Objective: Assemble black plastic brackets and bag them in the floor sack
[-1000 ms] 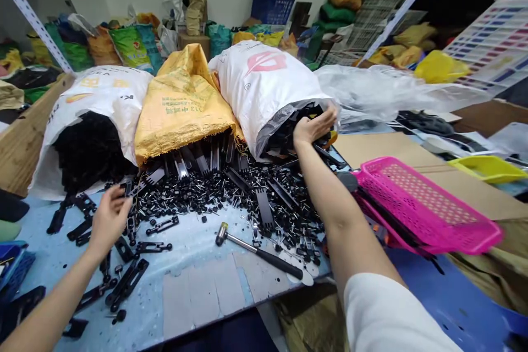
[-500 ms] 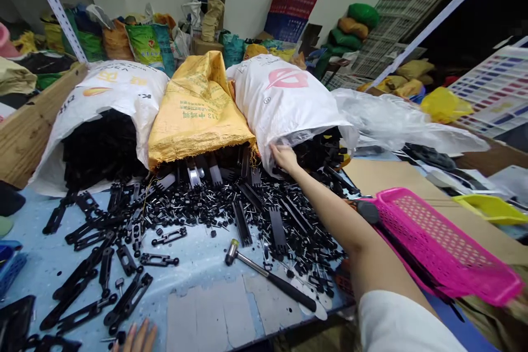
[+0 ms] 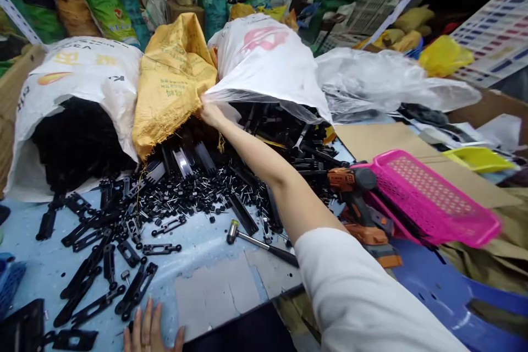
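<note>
My right hand is closed on the mouth edge of a white sack with a pink logo. The edge is stretched leftward to the side of a yellow woven sack. Black plastic parts show inside the white sack's mouth. My left hand lies on the blue tabletop at the front edge, fingers spread, close to black slotted arms. A hammer lies between the hands, its handle end hidden by my right arm. Small black-headed screws are heaped before the sacks.
Another white sack with black parts stands at the left. Right of my arm are an orange-black power drill, a pink basket and a blue plastic stool. Clear plastic bags lie behind cardboard.
My right hand has drawn the white sack's edge left and up, spreading its mouth wider. My left hand shows more fully. The view has shifted, and the drill is now uncovered.
</note>
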`<state>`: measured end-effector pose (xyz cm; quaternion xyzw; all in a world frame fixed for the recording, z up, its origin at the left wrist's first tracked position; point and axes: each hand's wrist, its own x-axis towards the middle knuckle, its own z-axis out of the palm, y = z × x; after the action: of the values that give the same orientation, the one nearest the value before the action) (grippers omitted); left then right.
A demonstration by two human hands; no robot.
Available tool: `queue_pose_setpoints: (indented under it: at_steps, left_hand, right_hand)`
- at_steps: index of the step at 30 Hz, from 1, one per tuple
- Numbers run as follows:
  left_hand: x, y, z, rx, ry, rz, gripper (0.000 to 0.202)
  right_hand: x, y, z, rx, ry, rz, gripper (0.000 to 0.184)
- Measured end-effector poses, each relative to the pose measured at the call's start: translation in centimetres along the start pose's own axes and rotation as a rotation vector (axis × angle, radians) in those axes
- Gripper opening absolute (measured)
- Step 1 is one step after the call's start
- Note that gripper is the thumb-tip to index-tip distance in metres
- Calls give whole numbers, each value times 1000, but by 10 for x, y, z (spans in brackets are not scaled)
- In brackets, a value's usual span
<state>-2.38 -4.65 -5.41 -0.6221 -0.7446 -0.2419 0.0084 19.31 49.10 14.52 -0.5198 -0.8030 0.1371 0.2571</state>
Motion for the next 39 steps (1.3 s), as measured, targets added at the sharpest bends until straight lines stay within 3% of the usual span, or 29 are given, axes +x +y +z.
queue_pose_setpoints:
  at_steps: [3, 6, 8, 10, 12, 15, 17, 19, 22, 27, 29, 31, 35, 39]
  left_hand:
    - [2, -4, -4, 45, -6, 74, 86]
    - [1, -8, -9, 72, -28, 91, 83]
    - [1, -7, -11, 68, -72, 61, 77]
    - [3, -5, -13, 60, -105, 53, 70]
    - [5, -2, -15, 51, -66, 86, 67]
    - [7, 3, -18, 34, 51, 167, 65]
    - [8, 6, -23, 29, 71, 195, 61]
    - [8, 6, -30, 27, 53, 187, 57]
    - [14, 1, -43, 29, 40, 88, 52]
    - [46, -7, -64, 146, -34, -135, 44]
    - [62, -6, -69, 221, -116, -172, 43]
    - [76, -6, -73, 288, -189, -196, 42]
    - [84, -19, -73, 273, -277, -137, 37]
    - [82, -35, -76, 218, -227, -71, 28]
  right_hand:
    - [-37, 29, -22, -5, -93, -18, 39]
    - [-97, 67, -42, -213, 128, 158, 40]
    - [-137, 79, -42, -357, 139, 286, 44]
    - [-167, 73, -29, -406, 117, 315, 44]
    - [-182, 54, -10, -429, 133, 311, 41]
    - [-180, 17, 12, -420, 99, 440, 44]
    - [-175, -3, 16, -406, 64, 528, 47]
    - [-179, -21, 14, -428, 112, 457, 49]
    - [-222, -52, 12, -380, 117, 93, 56]
    - [-371, -111, 40, -217, -466, -526, 54]
    - [-420, -122, 57, -241, -516, -511, 51]
    - [-448, -125, 69, -271, -492, -410, 51]
    - [-460, -120, 77, -271, -440, -295, 54]
    - [-458, -119, 79, -217, -399, -253, 52]
